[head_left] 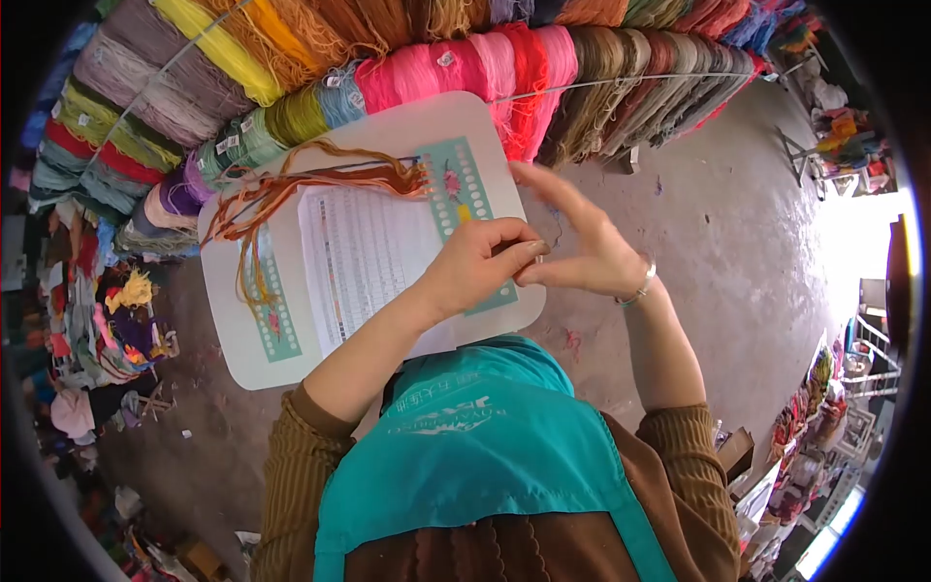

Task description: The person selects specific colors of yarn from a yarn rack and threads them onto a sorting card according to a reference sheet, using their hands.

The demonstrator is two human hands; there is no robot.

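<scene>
Pinching with the left hand (472, 262), cannot tell on what; curving the right hand (589, 250) loosely spread just beside it. See the thread bundle (373, 177) beyond and left of the pinch, gathered at the holed card (449, 206). Could tangle it by dragging the left hand through, or drop anything fine by easing the pinch

Apron (475, 475): white "ROYAL", remainder unclear.
Chart sheet (378, 252), inside board (427, 121) edges: too small.
Skein tags (445, 59): illegible.
</scene>
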